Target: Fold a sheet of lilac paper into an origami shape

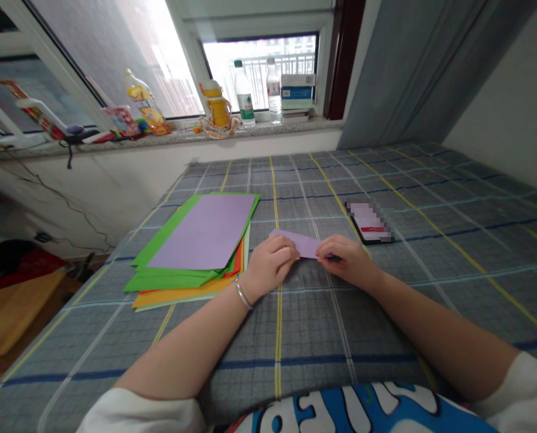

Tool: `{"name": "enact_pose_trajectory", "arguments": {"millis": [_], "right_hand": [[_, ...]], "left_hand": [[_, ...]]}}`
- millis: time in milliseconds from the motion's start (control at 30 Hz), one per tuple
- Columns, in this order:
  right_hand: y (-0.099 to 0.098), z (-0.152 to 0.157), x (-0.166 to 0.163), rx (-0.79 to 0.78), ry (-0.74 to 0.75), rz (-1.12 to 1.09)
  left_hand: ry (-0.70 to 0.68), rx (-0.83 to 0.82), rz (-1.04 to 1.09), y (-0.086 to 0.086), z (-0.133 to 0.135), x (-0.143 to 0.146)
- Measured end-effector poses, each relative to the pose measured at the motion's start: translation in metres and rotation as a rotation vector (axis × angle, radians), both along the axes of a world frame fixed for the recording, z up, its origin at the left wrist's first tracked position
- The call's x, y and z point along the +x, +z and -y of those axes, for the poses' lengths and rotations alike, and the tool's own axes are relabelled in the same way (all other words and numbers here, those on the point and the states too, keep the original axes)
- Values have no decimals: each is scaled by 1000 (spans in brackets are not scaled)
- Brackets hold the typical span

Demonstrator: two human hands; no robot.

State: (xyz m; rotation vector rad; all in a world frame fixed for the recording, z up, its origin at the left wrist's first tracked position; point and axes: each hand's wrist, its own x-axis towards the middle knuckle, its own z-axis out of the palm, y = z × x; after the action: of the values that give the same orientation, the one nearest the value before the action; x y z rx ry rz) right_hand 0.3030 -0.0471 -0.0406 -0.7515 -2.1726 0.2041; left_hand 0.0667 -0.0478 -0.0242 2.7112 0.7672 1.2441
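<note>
Pressing down on a small folded strip of lilac paper [300, 243], both hands are working at the middle of the grey checked bedcover with yellow and blue lines [430, 198]. The left hand [270, 263] is curling over the strip's near-left end, its fingers drawn together on the paper, while the right hand [348, 260] is pinning the right end, fingers bunched and flat against the sheet (the fingertips themselves are partly hidden, so how tightly they are nipping the edge is hard to tell). A silver bangle [242, 294] is sitting on the left wrist.

Judging by the narrow shape, an early fold is being creased rather than a finished figure being shaped; the next move seems to be calling for a firm run along the fold while one hand is keeping the strip from sliding on the soft cloth.

Just left of the hands, a fanned stack of coloured paper sheets topped by a lilac one [202, 234] is lying on the cover. A dark smartphone [370, 222] is resting beyond the right hand, apart from the strip.
</note>
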Motion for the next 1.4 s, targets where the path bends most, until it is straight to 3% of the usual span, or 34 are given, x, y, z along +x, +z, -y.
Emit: {"name": "enact_pose_trajectory", "arguments": {"millis": [233, 500, 600, 667, 767, 933, 1200, 1400], "right_hand": [[4, -7, 12, -24, -40, -64], [-3, -15, 24, -26, -65, -61], [0, -14, 27, 32, -141, -52], [4, -10, 26, 121, -245, -54], [11, 1, 18, 270, -345, -16], [16, 19, 0, 368, -276, 173], [19, 27, -12, 344, -265, 335], [21, 29, -17, 347, -239, 362]], "left_hand": [[58, -45, 187, 11, -8, -12], [266, -4, 382, 13, -25, -34], [370, -14, 535, 11, -32, -42], [383, 44, 466, 10, -31, -42], [322, 121, 332, 10, -21, -29], [73, 58, 222, 5, 2, 1], [-138, 63, 47, -7, 8, 13], [-181, 93, -7, -5, 8, 15]]}}
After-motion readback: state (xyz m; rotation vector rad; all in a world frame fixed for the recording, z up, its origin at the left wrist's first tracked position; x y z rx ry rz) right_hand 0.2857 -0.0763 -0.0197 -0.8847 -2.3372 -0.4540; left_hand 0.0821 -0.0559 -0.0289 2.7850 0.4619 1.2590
